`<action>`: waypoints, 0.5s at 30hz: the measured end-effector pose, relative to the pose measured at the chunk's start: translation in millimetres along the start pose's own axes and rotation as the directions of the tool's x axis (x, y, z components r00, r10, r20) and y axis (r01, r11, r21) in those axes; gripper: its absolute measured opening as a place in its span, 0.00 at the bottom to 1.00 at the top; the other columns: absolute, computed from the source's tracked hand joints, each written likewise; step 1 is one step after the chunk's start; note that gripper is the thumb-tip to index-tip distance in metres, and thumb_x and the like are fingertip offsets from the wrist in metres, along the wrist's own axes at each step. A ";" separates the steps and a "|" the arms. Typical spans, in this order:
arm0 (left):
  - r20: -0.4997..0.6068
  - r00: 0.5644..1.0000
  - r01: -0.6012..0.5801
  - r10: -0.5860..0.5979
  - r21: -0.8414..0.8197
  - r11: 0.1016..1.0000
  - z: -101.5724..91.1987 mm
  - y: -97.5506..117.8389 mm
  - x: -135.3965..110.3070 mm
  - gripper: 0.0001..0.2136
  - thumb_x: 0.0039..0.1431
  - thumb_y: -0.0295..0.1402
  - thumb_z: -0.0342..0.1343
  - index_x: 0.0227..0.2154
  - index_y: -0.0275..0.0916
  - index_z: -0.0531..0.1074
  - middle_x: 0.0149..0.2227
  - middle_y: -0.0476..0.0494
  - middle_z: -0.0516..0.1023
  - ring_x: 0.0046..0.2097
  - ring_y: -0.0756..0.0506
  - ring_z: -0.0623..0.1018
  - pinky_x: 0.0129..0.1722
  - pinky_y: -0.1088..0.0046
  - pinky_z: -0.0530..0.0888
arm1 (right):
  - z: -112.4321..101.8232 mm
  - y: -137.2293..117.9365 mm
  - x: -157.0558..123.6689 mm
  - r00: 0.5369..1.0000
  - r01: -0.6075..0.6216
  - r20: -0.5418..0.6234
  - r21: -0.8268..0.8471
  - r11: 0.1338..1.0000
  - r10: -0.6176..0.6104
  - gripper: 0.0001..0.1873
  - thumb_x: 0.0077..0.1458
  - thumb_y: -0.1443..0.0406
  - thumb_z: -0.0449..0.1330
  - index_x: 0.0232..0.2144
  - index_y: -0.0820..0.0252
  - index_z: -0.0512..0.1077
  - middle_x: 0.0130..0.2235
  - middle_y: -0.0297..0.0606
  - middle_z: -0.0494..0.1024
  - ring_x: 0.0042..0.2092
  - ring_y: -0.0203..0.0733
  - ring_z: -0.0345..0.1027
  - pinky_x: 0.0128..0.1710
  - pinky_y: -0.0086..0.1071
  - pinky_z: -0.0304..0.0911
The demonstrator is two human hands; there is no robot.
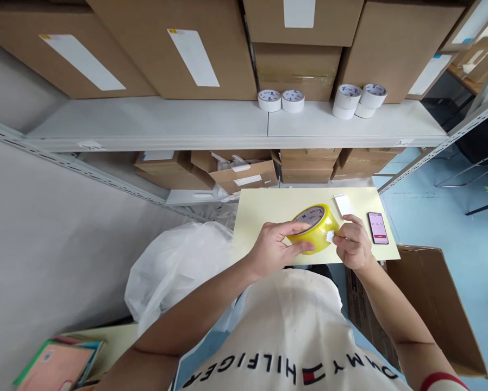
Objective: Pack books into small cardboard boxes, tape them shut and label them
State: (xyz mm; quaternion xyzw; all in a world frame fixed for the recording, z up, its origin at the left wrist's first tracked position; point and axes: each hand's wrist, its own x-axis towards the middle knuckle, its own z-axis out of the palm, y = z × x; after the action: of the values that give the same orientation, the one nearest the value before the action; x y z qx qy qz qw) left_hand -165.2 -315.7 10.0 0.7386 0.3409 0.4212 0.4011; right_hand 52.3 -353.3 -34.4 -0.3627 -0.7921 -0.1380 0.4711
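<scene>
The left hand (274, 247) grips a glossy yellow tape roll (315, 225), the right hand (352, 244) pinches its white end tab (330, 236), over a pale table (268, 209) bearing a card (344, 205) and phone (378, 228).

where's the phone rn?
Head view, right side: the phone lies screen-up on the pale yellow table near its right edge, just right of the right hand gripping the yellow tape roll.
</scene>
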 end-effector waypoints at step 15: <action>-0.005 0.999 -0.034 0.042 0.507 0.862 23.3 -52.6 16.1 0.14 0.60 0.38 0.59 0.48 0.44 0.70 0.41 0.44 0.77 0.43 0.44 0.79 0.37 0.71 0.77 | -7.0 -25.6 56.4 0.868 -0.155 0.430 -0.242 0.958 0.249 0.10 0.60 0.75 0.50 0.34 0.58 0.66 0.33 0.39 0.73 0.32 0.43 0.62 0.36 0.35 0.55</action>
State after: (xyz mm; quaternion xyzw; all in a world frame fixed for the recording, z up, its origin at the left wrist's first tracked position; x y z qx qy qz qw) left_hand -146.4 -285.9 -38.2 0.8211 0.4281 0.3307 0.1822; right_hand 22.2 -350.0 20.2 -0.5113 -0.8201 -0.0774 0.2451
